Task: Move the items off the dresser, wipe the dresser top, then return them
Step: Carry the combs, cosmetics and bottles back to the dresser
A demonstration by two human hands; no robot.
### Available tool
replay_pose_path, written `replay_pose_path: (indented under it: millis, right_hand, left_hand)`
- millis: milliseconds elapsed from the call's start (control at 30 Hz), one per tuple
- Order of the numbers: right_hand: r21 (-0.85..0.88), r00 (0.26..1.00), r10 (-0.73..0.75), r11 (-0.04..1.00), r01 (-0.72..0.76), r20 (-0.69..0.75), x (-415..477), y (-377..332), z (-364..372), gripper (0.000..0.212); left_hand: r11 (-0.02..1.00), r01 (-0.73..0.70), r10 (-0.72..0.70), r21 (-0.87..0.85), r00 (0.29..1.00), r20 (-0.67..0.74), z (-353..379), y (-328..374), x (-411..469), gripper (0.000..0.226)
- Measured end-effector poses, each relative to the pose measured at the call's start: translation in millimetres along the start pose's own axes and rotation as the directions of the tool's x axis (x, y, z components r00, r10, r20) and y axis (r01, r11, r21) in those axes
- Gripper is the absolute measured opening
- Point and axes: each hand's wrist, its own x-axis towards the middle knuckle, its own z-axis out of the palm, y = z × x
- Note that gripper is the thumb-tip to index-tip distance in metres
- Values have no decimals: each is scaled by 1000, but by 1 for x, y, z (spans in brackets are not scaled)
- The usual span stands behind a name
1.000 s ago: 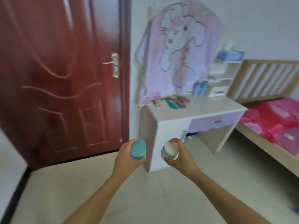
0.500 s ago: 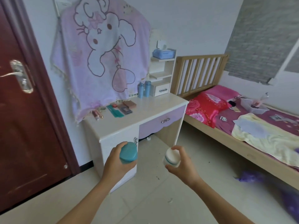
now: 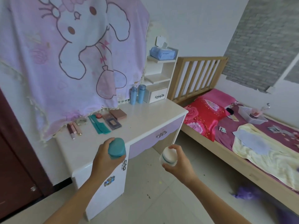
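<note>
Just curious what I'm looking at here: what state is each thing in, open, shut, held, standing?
Left hand: grips the teal-lidded jar, lid on.
Right hand: grips the white jar, lid on.
Purple drawer: shut.
Cupboard door: shut.
Small shelf drawer: shut.
Wipes pack: lid flipped up.
Blue bottles: upright, capped.
Comb: lying flat on the dresser top.
</note>
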Motion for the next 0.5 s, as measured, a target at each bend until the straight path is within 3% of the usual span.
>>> replay_pose_path:
  millis: [333, 500]
  right_hand:
    - [-29, 994, 109, 994, -110, -10, 91, 77, -23, 50]
    - [65, 998, 60, 996, -58, -32, 162, 100, -49, 50]
  left_hand:
    - [992, 94, -109, 87, 977, 183, 97, -35, 56, 64]
    - [984, 65, -88, 164, 987, 132, 147, -32, 109, 66]
